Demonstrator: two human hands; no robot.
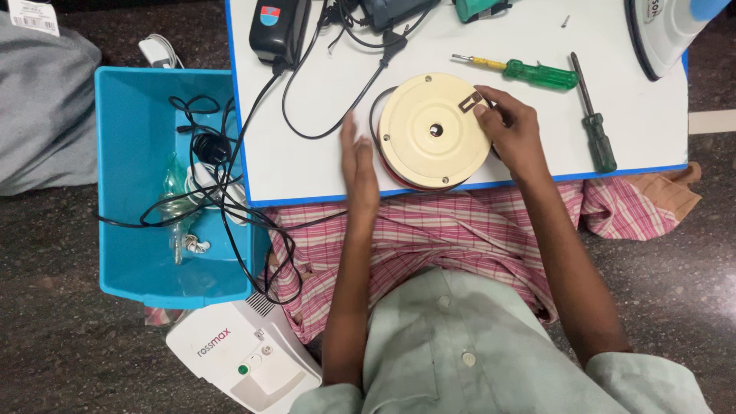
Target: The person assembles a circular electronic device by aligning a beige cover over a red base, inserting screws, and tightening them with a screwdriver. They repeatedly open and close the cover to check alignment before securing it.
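A round cream-coloured disc unit (429, 130) with a red underside lies near the front edge of a white table (322, 165). My right hand (512, 132) rests on its right rim, fingertips pinching a small metal tab on top. My left hand (359, 165) lies flat and open on the table, just left of the disc, holding nothing. A black cord curls from behind the disc toward the back of the table.
Two green-handled screwdrivers (537, 73) (596, 130) lie right of the disc. A black adapter (277, 29) and cables sit at the back left, a clothes iron (663, 31) at the back right. A blue bin (134, 176) with cords and a white medical device (241, 353) stand on the floor at left.
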